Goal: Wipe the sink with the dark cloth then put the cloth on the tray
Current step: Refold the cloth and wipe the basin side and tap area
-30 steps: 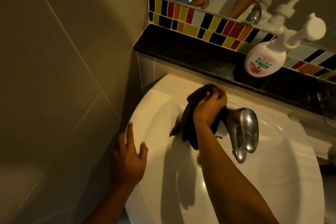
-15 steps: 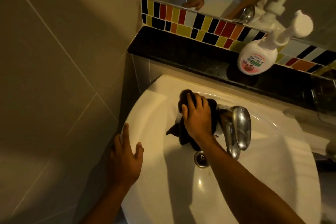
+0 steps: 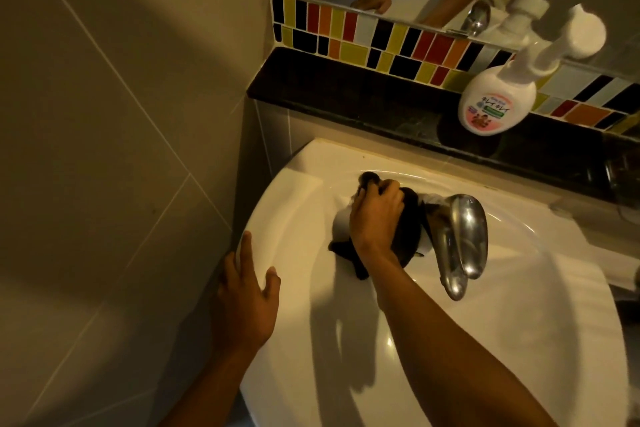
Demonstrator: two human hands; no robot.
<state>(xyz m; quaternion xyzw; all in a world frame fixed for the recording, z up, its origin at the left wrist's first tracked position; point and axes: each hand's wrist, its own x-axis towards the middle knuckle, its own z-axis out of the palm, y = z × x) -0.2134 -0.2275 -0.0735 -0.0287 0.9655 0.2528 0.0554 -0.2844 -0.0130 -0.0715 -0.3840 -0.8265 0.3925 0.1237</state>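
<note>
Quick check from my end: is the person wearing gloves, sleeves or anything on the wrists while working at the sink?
No gloves: the left hand and right hand are both bare. Both forearms are uncovered as far as the frame shows; no sleeve cuff, watch, band or ring is visible. The mirror reflection shows light-coloured clothing on the torso, too blurred to detail.

One item bears legible marking: the soap bottle (image 3: 496, 102), standing on the dark ledge (image 3: 346, 94) at 1 o'clock from the sink (image 3: 519, 340). Its front label shows large blue Japanese katakana reading "キレイキレイ". Above that runs a line of small print along the pink arc, too small to read. Below sits a small green band with white text, also illegible. No other text, numbers or signs can be read.
</note>
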